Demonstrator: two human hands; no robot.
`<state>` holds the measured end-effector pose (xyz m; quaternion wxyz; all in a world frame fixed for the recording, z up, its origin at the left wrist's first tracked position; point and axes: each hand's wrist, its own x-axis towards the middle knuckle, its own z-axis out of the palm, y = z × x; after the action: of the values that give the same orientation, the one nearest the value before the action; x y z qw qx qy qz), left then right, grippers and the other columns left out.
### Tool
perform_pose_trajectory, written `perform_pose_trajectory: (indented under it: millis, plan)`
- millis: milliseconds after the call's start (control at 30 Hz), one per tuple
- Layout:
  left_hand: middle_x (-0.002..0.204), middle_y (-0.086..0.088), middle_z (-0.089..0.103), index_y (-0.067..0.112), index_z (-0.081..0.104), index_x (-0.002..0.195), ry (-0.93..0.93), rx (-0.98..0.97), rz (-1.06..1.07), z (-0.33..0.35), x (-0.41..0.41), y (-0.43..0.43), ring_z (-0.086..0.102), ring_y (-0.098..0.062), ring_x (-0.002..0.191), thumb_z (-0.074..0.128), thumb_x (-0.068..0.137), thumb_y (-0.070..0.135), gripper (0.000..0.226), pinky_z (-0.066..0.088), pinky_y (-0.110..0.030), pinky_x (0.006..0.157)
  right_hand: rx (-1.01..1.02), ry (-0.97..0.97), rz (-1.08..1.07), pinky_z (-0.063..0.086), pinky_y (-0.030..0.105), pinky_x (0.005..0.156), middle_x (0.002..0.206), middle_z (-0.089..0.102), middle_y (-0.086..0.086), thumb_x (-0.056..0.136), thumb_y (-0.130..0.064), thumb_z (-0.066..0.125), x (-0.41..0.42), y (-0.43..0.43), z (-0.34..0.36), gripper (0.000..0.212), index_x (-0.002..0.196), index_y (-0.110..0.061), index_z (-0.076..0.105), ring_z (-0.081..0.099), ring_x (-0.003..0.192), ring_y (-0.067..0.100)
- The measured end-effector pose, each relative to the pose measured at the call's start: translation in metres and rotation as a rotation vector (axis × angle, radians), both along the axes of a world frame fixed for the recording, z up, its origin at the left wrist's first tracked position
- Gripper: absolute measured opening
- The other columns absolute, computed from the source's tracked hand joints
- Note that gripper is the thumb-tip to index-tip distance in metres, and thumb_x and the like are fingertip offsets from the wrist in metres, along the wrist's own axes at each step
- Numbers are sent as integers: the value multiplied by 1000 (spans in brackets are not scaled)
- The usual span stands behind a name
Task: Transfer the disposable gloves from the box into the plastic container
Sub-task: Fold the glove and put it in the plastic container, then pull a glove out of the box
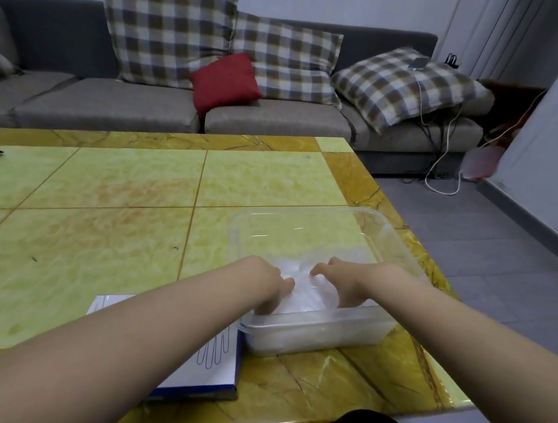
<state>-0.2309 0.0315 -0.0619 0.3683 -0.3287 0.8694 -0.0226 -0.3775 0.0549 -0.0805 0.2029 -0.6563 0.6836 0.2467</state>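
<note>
Both hands are down inside the clear plastic container, on the pile of filmy gloves at its near end. The right hand curls its fingers over a bunch of gloves, thumb tucked down on the near side. The left hand dips its fingers into the pile, but the tips are hidden, so its grip cannot be told. The box lies flat on the counter under the left forearm, which covers most of it.
</note>
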Motion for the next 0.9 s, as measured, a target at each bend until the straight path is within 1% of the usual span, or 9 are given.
perform_pose_trajectory:
  millis: [100, 200, 300, 433, 567, 667, 767, 833, 900]
  plan:
    - [146, -9, 32, 21, 9, 151, 7, 17, 8, 3, 0, 1, 48, -28, 119, 50, 94, 13, 70, 41, -32, 81, -6, -14, -7, 39, 39, 105, 148, 30, 6, 90, -15, 61, 5, 1, 6, 74, 149, -21, 18, 39, 131, 29]
    - [139, -7, 43, 18, 26, 146, 101, 35, 35, 15, 2, 2, 50, -25, 116, 51, 95, 21, 56, 43, -32, 88, -70, -51, -28, 38, 34, 104, 144, 41, 4, 92, -24, 61, 12, 4, 23, 60, 144, -14, 34, 42, 129, 24]
    - [128, -6, 54, 13, 47, 131, 304, -84, -4, 36, 14, 6, 54, -25, 112, 45, 98, 32, 38, 40, -31, 82, -316, -80, -54, 47, 37, 94, 127, 58, 5, 96, -26, 53, 25, 9, 45, 34, 126, -12, 55, 55, 113, 26]
    - [119, -4, 56, 16, 49, 117, 662, -279, 27, 53, 47, 9, 52, -24, 108, 41, 98, 25, 23, 34, -36, 91, -689, -279, -118, 45, 36, 77, 117, 56, 7, 98, -17, 46, 59, 24, 68, 25, 122, -11, 49, 57, 99, 27]
    - [115, -1, 52, 18, 47, 114, 887, -373, 155, 53, 95, 12, 50, -22, 106, 42, 94, 15, 22, 33, -36, 89, -929, -452, 38, 43, 36, 74, 116, 53, 3, 96, -12, 45, 113, 44, 82, 21, 117, -13, 49, 55, 95, 25]
    - [105, 1, 53, 21, 49, 103, 935, -335, 257, 47, 130, 15, 52, -22, 99, 43, 90, 9, 19, 32, -31, 75, -900, -533, 157, 45, 42, 78, 113, 53, 5, 93, -8, 46, 150, 55, 79, 20, 112, -12, 50, 55, 96, 28]
    - [97, 4, 51, 27, 45, 83, 871, -207, 360, 34, 160, 18, 53, -21, 97, 46, 87, 7, 20, 38, -31, 72, -773, -519, 229, 44, 41, 83, 118, 54, 7, 93, -4, 44, 180, 62, 66, 28, 119, -12, 49, 54, 103, 29]
    - [111, 1, 55, 24, 53, 99, 793, -134, 409, 22, 175, 19, 54, -20, 101, 50, 87, 14, 16, 46, -35, 82, -681, -459, 220, 44, 38, 87, 126, 50, 8, 95, -6, 44, 193, 63, 54, 34, 128, -12, 46, 52, 111, 28]
    - [122, -1, 53, 21, 51, 117, 716, -55, 451, 9, 188, 21, 52, -19, 108, 56, 87, 23, 31, 46, -38, 91, -600, -382, 193, 42, 37, 87, 130, 46, 10, 96, -12, 48, 202, 62, 41, 36, 131, -11, 43, 50, 115, 29]
